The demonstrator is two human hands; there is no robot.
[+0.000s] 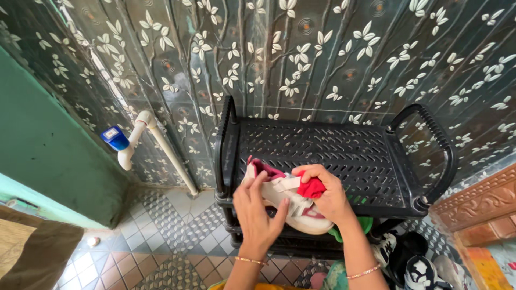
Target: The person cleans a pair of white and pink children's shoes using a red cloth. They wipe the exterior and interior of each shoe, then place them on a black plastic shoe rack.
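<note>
Both forearms rise from the bottom of the view, each with a thin bangle at the wrist, and meet over the front edge of a black plastic rack (344, 150). The left hand (258, 212) is turned palm-in, fingers spread and curled loosely around the near side of a small white shoe (293, 207), thumb up along its edge. The right hand (328, 196) bends down at the wrist, its fingers closed tightly on a bunched red cloth (310, 188) that is pressed against the top of the shoe. The shoe lies tilted between the two hands, white with a pink lining showing at its opening just left of the cloth and a white strap across its middle. Beneath the hands are the rack's perforated top shelf and lower tiers; more shoes (419, 266) sit low to the right of the right wrist.
</note>
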